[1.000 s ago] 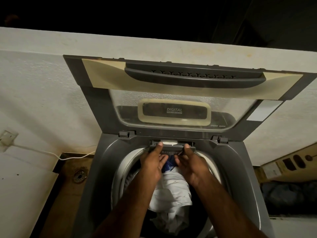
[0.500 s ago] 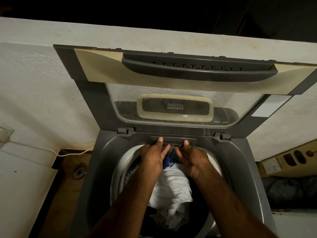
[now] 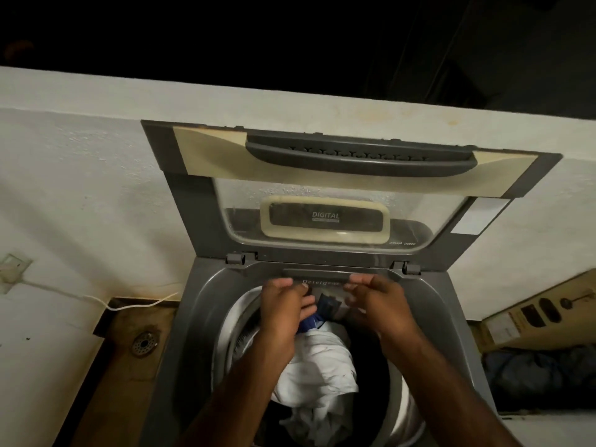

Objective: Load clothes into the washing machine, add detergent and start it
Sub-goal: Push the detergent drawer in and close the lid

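Observation:
The grey top-loading washing machine [image 3: 200, 317] stands with its lid [image 3: 322, 150] raised against the white wall. White clothes [image 3: 319, 366] and a blue garment [image 3: 309, 322] lie in the drum. The detergent drawer [image 3: 319, 280], marked "Detergent", sits flush in the back rim. My left hand [image 3: 283, 306] hovers at the drawer's left end with its thumb by the front. My right hand [image 3: 377, 298] is at the right end, fingers pointing left. Both hands hold nothing and their fingers are loosely apart.
A floor drain [image 3: 143, 343] lies in the brown floor left of the machine. A white cable [image 3: 129, 306] runs from a wall socket [image 3: 11, 267]. A cardboard box [image 3: 532, 314] and a dark bag [image 3: 541, 375] sit to the right.
The drawer stood slightly out with white showing inside; both hands pushed it in. The hands have since spread apart toward its ends and eased off. The camera has tilted up slightly.

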Demonstrator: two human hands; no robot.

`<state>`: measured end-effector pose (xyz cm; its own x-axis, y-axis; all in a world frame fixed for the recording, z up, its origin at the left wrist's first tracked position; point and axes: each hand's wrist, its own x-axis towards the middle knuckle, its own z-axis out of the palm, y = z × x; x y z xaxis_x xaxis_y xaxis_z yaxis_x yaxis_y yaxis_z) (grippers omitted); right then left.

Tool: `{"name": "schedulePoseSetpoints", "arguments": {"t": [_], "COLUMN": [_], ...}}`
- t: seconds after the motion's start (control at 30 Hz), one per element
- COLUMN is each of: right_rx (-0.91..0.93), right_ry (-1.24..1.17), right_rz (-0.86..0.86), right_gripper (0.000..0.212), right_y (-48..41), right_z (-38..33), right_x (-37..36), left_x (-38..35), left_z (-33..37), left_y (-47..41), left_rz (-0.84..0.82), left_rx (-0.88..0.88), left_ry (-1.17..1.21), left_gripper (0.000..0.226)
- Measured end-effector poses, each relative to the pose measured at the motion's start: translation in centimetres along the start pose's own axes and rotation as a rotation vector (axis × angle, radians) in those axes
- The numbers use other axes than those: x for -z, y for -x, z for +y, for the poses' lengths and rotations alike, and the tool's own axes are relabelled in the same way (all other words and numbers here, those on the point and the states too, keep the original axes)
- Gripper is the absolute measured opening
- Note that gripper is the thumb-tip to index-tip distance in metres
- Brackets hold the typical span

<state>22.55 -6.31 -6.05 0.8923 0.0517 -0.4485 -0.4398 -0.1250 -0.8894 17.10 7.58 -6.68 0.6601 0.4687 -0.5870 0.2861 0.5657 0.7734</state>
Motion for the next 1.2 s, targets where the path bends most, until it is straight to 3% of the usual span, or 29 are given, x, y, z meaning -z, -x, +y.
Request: {"name": "schedulePoseSetpoints", "arguments": {"t": [0.23,0.33,0.4,0.5,0.57,0.9,1.2], "right_rx": [0.985,1.190,1.187,1.138,1.119,1.035,1.088], "right_ry": [0.597,0.746,0.853,1.057,1.151,1.226,1.249], "right_rz": [0.210,0.312,0.345,0.353,0.364,0.295,0.301], "right_gripper": [0.021,0.026,0.033,0.033,0.031,0.037,0.023], "right_y": [8.3,9.6,9.1,7.6,6.8,6.5,8.3], "right_z": [-10.6,-14.1,-15.4,-15.7,-15.2,-15.9,-14.7], "right_x": [2.5,2.1,1.3,0.1,-0.3,-0.4,0.7], "left_x": [-1.1,-2.8,-3.8,-4.5,-4.6,-4.5,-3.1], "left_z": [8.4,12.1,14.0,15.3,15.2,15.9,14.9], "left_y": [8.4,9.9,10.0,8.9,8.2,7.9,10.0], "left_rz": [-0.071,0.056,0.092,0.100,0.099,0.073,0.060], "left_rx": [-1.263,-1.642,-1.643,-1.423,-1.382,-1.398,-1.424], "left_ry": [-0.747,-0.942,-1.120,-1.427,-1.542,-1.554,-1.534], "left_gripper": [0.008,0.019,0.030,0.039,0.039,0.031,0.025]}}
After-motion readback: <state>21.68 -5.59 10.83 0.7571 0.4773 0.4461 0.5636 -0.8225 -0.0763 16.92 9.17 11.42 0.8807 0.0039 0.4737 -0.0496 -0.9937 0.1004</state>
